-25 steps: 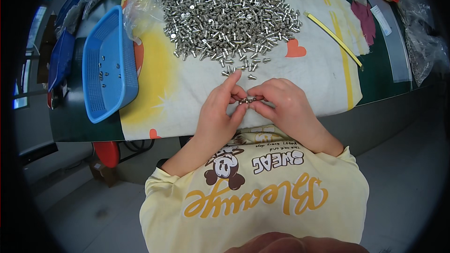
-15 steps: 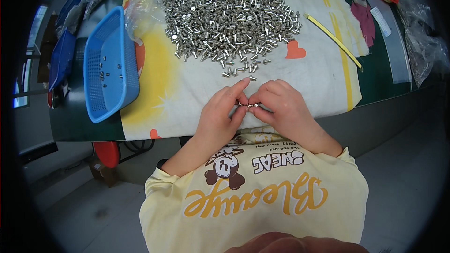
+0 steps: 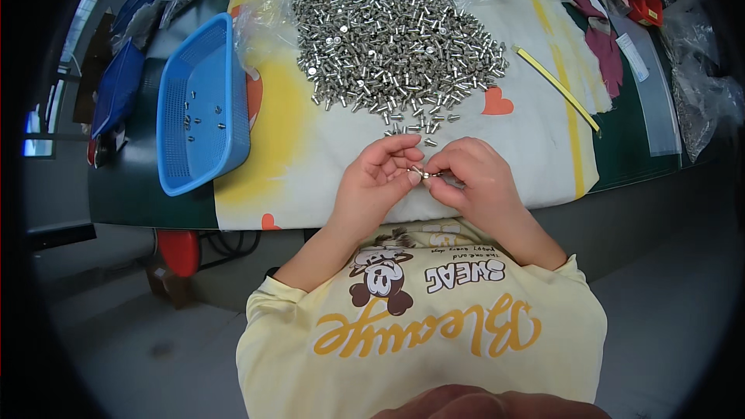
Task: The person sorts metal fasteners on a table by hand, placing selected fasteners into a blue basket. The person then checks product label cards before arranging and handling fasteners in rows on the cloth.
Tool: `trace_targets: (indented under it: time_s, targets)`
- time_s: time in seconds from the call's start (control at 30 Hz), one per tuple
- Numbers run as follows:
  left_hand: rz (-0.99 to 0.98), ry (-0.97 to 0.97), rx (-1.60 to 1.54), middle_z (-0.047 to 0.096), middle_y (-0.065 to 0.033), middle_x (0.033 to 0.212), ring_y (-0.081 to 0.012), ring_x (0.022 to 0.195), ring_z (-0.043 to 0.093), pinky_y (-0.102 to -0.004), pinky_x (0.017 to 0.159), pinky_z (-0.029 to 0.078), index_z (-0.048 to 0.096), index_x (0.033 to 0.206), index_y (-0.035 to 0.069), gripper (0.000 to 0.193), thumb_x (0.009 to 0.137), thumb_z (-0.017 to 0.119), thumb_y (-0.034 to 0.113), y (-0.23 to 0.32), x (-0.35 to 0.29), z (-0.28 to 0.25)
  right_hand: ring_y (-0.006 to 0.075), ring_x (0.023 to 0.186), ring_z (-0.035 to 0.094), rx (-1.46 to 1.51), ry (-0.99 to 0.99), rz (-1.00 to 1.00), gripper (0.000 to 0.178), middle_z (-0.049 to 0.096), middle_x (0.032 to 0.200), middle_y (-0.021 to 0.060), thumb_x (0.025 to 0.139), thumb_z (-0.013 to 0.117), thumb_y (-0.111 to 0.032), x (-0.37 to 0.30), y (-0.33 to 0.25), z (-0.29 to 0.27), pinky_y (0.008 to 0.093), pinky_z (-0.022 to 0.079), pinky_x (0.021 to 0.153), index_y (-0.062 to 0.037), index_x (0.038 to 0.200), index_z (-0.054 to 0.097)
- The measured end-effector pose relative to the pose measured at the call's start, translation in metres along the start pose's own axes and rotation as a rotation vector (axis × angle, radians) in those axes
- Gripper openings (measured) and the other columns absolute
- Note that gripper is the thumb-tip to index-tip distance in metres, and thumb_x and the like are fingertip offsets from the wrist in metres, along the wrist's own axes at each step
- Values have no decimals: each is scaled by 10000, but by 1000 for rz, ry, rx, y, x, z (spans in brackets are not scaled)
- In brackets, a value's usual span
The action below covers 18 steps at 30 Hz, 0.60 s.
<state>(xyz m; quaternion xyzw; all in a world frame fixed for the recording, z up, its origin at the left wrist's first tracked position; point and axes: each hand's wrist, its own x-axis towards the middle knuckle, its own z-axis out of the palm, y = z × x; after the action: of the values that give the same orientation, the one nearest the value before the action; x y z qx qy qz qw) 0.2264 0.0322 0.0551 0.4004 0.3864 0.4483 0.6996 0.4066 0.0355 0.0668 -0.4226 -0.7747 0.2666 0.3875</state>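
Just above the near edge of the cloth, my two hands meet at their fingertips. My left hand has its fingers curled above the thumb, closed on small shiny metal screws at the thumb tip. Opposite it, my right hand pinches the end of a screw between thumb and forefinger. How many screws the fingers hold cannot be made out. Beyond the hands lies a large heap of silvery screws. A few stray from its near side, one loose screw close to my fingertips.
A blue plastic basket with several screws inside stands at the left. A patterned white-and-yellow cloth covers the dark green table. To the right lie a yellow strip, a mauve cloth and clear plastic bags.
The whole view has shifted slightly. My left fingers have loosened and fanned upward from a tight pinch, while the right hand keeps its pinch.
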Motion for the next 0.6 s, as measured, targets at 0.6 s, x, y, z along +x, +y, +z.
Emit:
trace_targets:
  time_s: [0.6]
  targets:
    - [543, 360, 69, 509, -157, 1208, -233, 1148, 491, -352, 1006, 378, 450, 1235, -73, 390, 964, 400, 204, 98, -15, -99, 250, 883, 559, -231, 92, 40, 331, 588, 942, 70, 731, 695, -117, 15, 3, -26, 355, 463, 754, -87, 1051, 619]
